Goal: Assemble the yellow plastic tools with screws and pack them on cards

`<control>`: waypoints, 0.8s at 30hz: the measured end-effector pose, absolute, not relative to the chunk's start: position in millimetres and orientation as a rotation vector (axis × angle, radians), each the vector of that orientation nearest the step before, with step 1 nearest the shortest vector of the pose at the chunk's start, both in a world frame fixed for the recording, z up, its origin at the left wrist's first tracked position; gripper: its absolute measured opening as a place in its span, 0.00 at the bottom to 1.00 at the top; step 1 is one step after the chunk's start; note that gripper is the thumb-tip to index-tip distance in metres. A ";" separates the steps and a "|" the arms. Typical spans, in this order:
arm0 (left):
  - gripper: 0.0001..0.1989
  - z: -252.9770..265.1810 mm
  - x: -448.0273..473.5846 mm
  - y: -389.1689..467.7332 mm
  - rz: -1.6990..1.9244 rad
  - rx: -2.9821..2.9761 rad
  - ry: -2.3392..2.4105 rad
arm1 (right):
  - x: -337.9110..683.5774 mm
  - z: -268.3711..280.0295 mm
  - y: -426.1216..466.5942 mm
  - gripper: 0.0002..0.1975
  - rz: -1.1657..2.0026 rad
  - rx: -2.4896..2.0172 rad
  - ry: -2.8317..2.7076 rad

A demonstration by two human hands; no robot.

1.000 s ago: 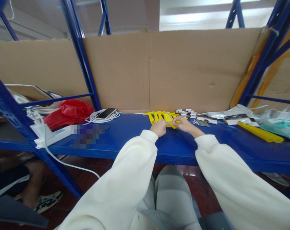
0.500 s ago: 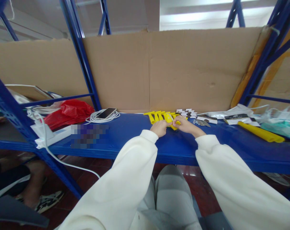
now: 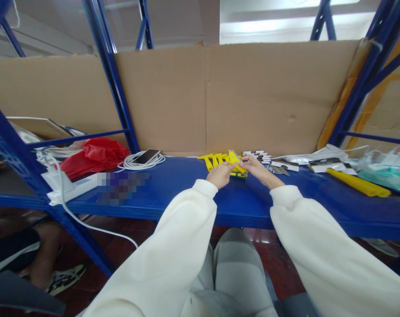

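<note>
A tall brown cardboard panel (image 3: 160,101) stands behind the blue metal tabletop (image 3: 173,189). At left, a crumpled red plastic bag (image 3: 96,154) conceals any contents; at right, a translucent plastic bag (image 3: 389,176) shows pale green material, unclear in detail. The left hand (image 3: 219,175) has its fingers clamped on a tilted yellow plastic piece (image 3: 234,156) above the tabletop. The right hand (image 3: 257,171) meets its right edge; whether those fingers grip cannot be told. Yellow T-shaped plastic pieces (image 3: 209,161), partly hidden, lie alongside.

The head-worn camera looks forward, down past both hands (image 3: 219,175).
</note>
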State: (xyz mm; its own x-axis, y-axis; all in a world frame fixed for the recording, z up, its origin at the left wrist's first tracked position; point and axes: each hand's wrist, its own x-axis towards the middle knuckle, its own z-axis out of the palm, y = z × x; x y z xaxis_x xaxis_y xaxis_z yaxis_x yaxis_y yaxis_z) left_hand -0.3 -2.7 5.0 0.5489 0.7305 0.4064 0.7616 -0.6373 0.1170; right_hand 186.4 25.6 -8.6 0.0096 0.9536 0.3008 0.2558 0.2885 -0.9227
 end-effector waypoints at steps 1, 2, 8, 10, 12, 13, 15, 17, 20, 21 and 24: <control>0.29 5.6 -0.5 -3.1 -0.662 -2.688 -1.305 | 185.4 -6.6 23.1 0.08 0.881 -1.156 -1.478; 0.29 6.0 -0.7 -3.4 -0.662 -2.675 -1.307 | 184.6 -4.9 20.8 0.08 0.929 -1.130 -1.485; 0.33 3.8 -1.0 -2.4 -0.551 -2.625 -1.277 | 184.3 0.1 15.5 0.08 0.915 -1.100 -1.433; 0.35 2.0 -1.0 -1.4 -0.501 -2.620 -1.268 | 185.7 0.2 16.4 0.07 0.897 -1.102 -1.405; 0.37 0.7 -1.1 -0.5 -0.462 -2.616 -1.282 | 187.3 0.0 16.7 0.07 0.903 -1.090 -1.391; 0.37 0.3 -1.1 -0.1 -0.446 -2.615 -1.292 | 188.0 0.0 16.5 0.07 0.916 -1.085 -1.387; 0.37 0.2 -1.2 0.4 -0.426 -2.615 -1.305 | 189.1 -0.2 15.4 0.07 0.945 -1.080 -1.381; 0.36 0.7 -1.0 0.4 -0.416 -2.623 -1.303 | 189.9 -0.6 14.4 0.07 0.964 -1.080 -1.381; 0.36 1.8 -0.5 -0.4 -0.413 -2.650 -1.299 | 191.7 -1.9 16.1 0.06 0.955 -1.064 -1.417; 0.36 2.2 -0.5 -0.5 -0.418 -2.664 -1.299 | 192.9 -2.4 17.9 0.06 0.932 -1.062 -1.439; 0.36 2.7 -2.1 1.1 -0.477 -2.716 -1.314 | 200.6 -3.3 25.7 0.11 0.705 -1.164 -1.524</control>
